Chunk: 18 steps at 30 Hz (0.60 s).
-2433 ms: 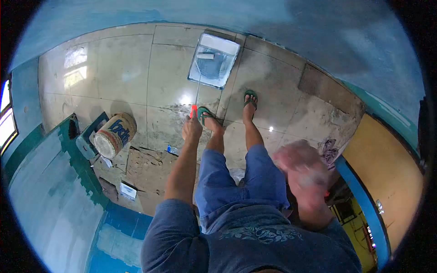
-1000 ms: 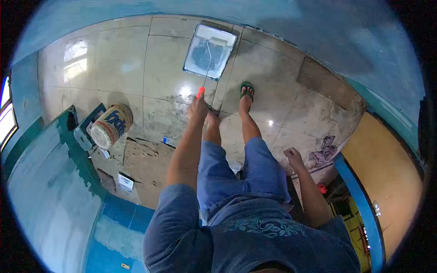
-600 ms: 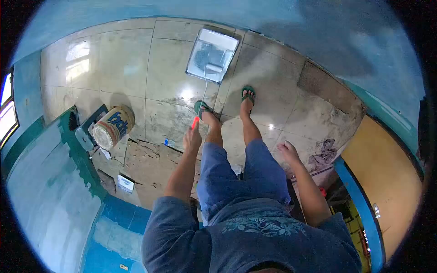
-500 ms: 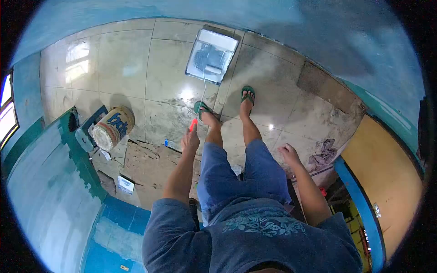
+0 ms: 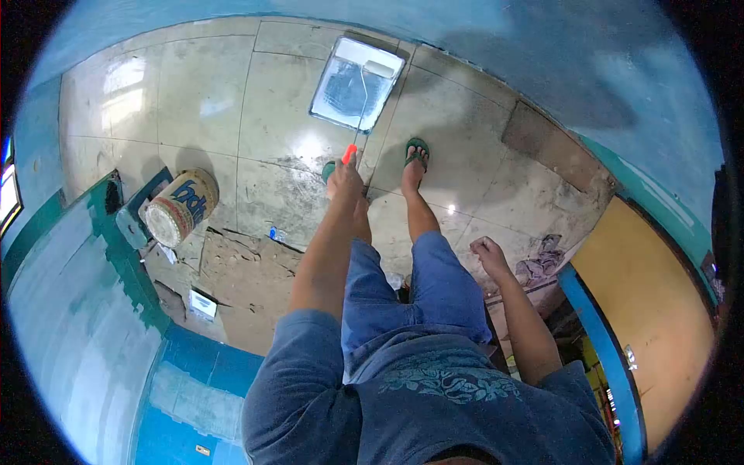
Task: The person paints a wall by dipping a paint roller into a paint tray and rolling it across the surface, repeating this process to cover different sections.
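My left hand is closed around the red-orange handle of a paint roller. The roller's thin wire frame reaches forward over a paint tray on the floor, and its white sleeve lies at the tray's far end. White paint shows in the tray, thinner over the darker ribbed middle. My right hand hangs by my right thigh with curled fingers, and nothing shows in it.
A paint bucket lies on its side at the left, near a grey-blue case. A crumpled cloth is on the floor at right, near a yellowish door. A blue wall rises ahead.
My left arm has reached forward, and the roller sleeve has moved from the tray's near end to its far end. My right hand's fingers have curled in more.
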### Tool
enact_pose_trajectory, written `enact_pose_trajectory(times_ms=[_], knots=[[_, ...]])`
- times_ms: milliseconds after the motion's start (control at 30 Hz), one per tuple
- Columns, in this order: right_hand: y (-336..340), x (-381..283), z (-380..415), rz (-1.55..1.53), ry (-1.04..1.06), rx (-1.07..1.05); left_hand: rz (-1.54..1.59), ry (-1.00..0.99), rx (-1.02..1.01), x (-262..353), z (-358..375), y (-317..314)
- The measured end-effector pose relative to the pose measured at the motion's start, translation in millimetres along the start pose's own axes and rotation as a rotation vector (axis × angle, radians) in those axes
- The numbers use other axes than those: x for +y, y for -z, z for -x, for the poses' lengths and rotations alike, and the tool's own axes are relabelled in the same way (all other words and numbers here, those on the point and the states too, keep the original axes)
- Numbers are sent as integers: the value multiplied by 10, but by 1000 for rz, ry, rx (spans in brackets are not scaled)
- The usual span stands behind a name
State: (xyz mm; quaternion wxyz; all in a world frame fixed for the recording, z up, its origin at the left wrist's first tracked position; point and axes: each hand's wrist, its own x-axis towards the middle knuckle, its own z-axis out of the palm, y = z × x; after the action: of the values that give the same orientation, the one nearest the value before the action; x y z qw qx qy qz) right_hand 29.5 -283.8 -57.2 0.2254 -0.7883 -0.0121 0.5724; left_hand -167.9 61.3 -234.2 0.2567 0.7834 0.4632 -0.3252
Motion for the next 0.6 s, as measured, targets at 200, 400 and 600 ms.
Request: enact_pose_trajectory(times_ms=[200, 400, 600], knots=[[-13, 291, -87, 34, -50, -1, -44, 21, -30, -520, 1012, 58], [5, 237, -13, 52, -67, 2, 2, 96, -108, -833, 1390, 55], [-38, 69, 7, 22, -35, -9, 62, 17, -8, -214, 685, 285]])
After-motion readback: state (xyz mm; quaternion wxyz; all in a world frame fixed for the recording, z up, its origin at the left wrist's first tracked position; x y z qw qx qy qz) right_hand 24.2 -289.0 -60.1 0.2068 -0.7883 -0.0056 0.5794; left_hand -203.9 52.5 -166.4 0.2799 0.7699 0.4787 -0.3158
